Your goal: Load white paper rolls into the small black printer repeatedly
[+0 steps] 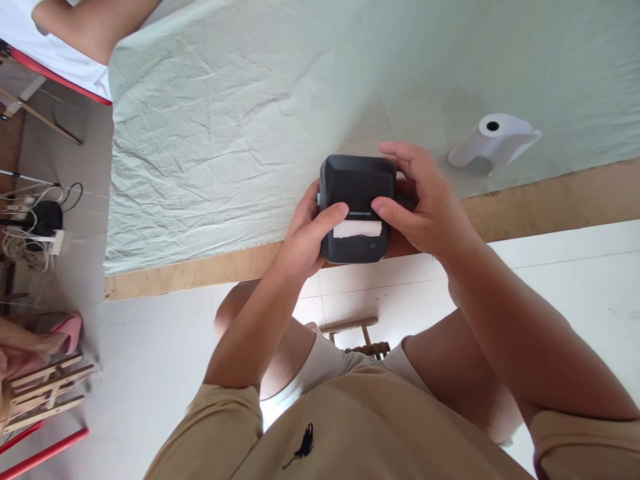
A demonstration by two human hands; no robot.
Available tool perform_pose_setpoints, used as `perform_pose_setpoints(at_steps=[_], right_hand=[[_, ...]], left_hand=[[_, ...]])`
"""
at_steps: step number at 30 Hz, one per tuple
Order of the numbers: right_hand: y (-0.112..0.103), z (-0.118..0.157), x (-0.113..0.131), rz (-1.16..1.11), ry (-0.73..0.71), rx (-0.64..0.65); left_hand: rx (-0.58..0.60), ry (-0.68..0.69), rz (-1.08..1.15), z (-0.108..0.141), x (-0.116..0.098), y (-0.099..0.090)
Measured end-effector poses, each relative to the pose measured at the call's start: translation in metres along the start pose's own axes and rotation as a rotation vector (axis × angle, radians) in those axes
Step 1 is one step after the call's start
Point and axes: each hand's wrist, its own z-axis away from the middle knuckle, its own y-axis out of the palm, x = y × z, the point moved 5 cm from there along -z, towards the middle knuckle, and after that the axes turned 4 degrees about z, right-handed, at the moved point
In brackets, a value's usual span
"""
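A dark grey label printer [357,187] is held between my two hands over the near edge of the cloth-covered table. White paper [357,229] shows at the slot in its front. My left hand [309,235] grips the left side, thumb on the top face and fingers mostly hidden behind. On the right side my right hand [423,200] holds the printer, its thumb tip on the top by the lettering and its other fingers curved around the far right corner. A roll of white paper [473,143] with a loose end sits on the cloth to the right.
The pale green cloth [225,133] is wrinkled, with a bare wooden table edge [200,272] in front. Another person's arm [95,27] rests at the upper left. Tangled cables [35,233], a wooden stool [45,393] and a pink shoe [70,332] are on the left.
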Motion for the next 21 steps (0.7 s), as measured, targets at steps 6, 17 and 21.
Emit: perform_pose_setpoints(at_steps=[6, 17, 21], right_hand=[[0.000, 0.003, -0.002, 0.087, -0.038, 0.001], [-0.010, 0.004, 0.003, 0.168, -0.255, -0.120], [-0.015, 0.006, 0.010, 0.246, -0.199, -0.235]], left_hand=[[0.028, 0.065, 0.076, -0.002, -0.005, 0.006], [-0.116, 0.030, 0.132, -0.008, 0.004, -0.004], [-0.102, 0.009, 0.111, -0.011, 0.004, -0.002]])
